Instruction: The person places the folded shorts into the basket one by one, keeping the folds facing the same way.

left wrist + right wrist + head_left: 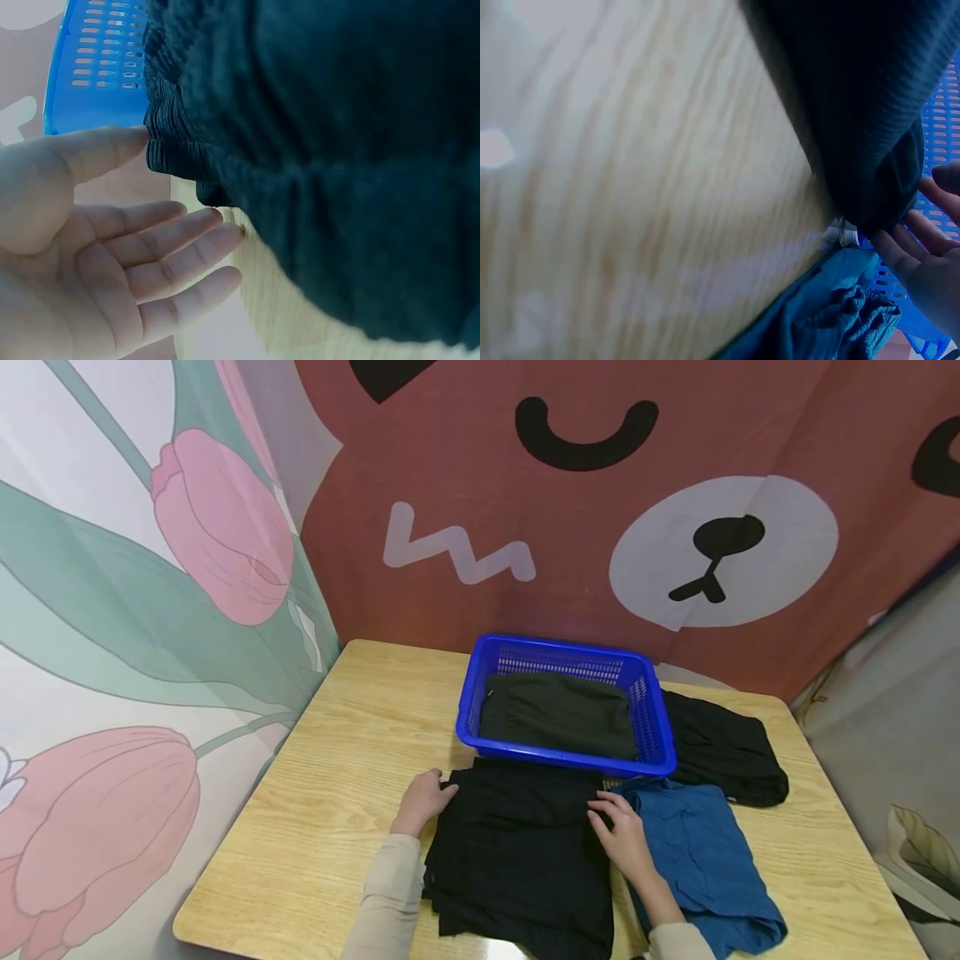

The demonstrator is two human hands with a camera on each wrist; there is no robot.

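Observation:
Folded black pants [525, 852] with a gathered waistband lie flat on the table, in front of the blue basket. My left hand [424, 802] is at their upper left corner. In the left wrist view its thumb [112, 148] touches the gathered edge, and the other fingers are spread and nearly straight below it. My right hand [621, 831] rests at the upper right edge of the pants. In the right wrist view, the right fingertips [889, 244] touch the dark cloth's end without closing round it. Blue folded pants [701, 860] lie right beside that hand.
The blue plastic basket [573, 764] stands at the back of the wooden table [360, 727], with a folded dark green garment [558, 714] inside. Another folded black garment [723, 752] lies right of the basket. Printed cloth [465, 602] hangs behind the table.

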